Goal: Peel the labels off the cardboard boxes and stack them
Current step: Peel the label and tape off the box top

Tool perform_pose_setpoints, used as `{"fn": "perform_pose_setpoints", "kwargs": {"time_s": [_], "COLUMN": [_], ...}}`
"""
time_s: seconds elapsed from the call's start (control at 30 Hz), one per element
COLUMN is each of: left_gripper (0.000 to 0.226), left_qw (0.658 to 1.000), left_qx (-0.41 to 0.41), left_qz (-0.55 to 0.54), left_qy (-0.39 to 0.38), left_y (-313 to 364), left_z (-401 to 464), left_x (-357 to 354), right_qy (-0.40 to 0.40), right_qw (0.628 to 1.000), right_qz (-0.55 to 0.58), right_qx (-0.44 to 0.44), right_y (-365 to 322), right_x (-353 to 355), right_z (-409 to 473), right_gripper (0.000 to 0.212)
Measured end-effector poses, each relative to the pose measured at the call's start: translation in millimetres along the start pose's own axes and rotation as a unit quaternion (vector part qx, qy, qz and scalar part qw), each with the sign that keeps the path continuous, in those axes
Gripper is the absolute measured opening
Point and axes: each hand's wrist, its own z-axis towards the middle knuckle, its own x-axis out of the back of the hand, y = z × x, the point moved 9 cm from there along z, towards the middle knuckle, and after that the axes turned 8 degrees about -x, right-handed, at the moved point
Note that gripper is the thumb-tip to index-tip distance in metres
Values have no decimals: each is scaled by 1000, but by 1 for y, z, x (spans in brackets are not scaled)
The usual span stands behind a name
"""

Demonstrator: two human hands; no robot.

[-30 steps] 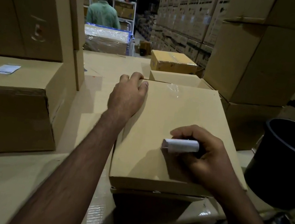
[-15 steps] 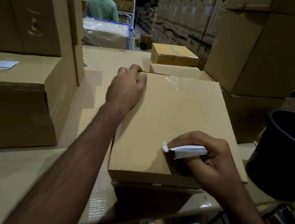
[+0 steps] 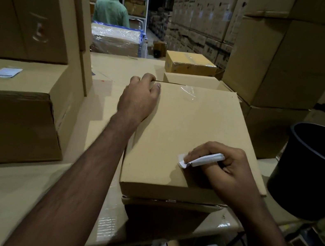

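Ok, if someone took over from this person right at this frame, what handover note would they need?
Left hand: flat on the far left corner of the cardboard box, steadying it.
Right hand: pinching the rolled white label, almost fully peeled; one end looks to be touching the lid.
Done: this label mostly lifted.
Left: pull it free, perhaps drop it in the black bin at right, stack the box. The box on the left carries a label not yet peeled.
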Motion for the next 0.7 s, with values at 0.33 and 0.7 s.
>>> {"fn": "perform_pose_setpoints", "kwargs": {"time_s": [0.33,0.7], "left_gripper": [33,52], "left_qw": [996,975], "left_qx": [-68,-62], "left_qz": [55,192], "left_qy": [24,-93], "left_y": [23,53], "left_z": [-11,-111], "left_x": [14,-9], "right_qy": [-8,-18], "right_qw": [999,998], "right_qz": [22,24], "right_qx": [-27,-49], "right_y": [3,4], "right_x": [-4,-3], "right_z": [3,0], "right_gripper": [26,24]}}
